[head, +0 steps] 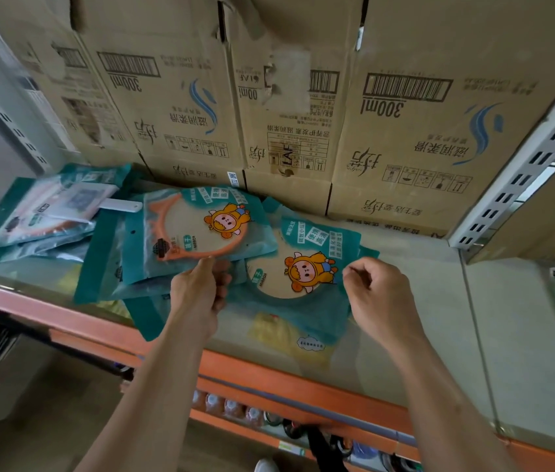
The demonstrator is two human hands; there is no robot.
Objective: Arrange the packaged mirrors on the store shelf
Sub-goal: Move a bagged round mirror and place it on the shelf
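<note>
Several teal packaged mirrors lie on the pale shelf. My left hand grips the lower edge of an orange-rimmed mirror pack, held slightly above the pile. A second mirror pack with a cartoon sticker lies flat to its right. My right hand pinches that pack's right edge with curled fingers. More packs are stacked at the left, one with a white handle showing.
Cardboard boxes stand along the back of the shelf. A slotted white upright and a glass divider bound the right side. An orange rail edges the shelf front, with bottles on the shelf below.
</note>
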